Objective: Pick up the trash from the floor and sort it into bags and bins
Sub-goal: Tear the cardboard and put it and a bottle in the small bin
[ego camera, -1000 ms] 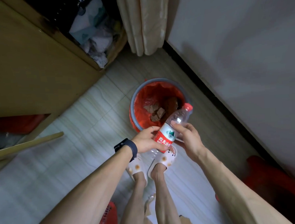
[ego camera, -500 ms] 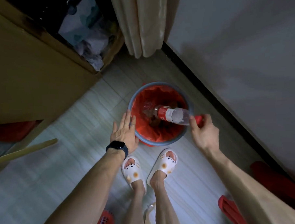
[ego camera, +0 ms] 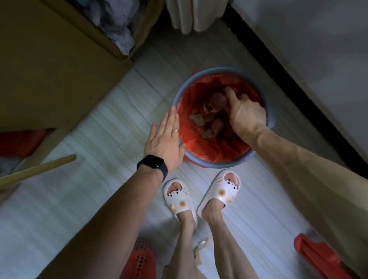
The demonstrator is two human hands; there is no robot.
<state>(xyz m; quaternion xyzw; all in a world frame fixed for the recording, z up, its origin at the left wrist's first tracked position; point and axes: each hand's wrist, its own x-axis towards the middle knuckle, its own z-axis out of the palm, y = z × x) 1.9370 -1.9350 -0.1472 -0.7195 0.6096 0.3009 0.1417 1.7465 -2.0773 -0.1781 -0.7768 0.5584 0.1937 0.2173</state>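
Tiled floor (ego camera: 98, 130) — hands (ego camera: 165, 140) (ego camera: 246, 113) at bin rim (ego camera: 218, 70)

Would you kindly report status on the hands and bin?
Left hand open, flat against bin rim. Right hand down inside red liner, grip unclear. Nothing in the way.

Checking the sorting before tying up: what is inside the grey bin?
A red bag lines the bin. Brownish scraps lie at the bottom, and the right hand reaches in. Whatever lies under that hand is covered.
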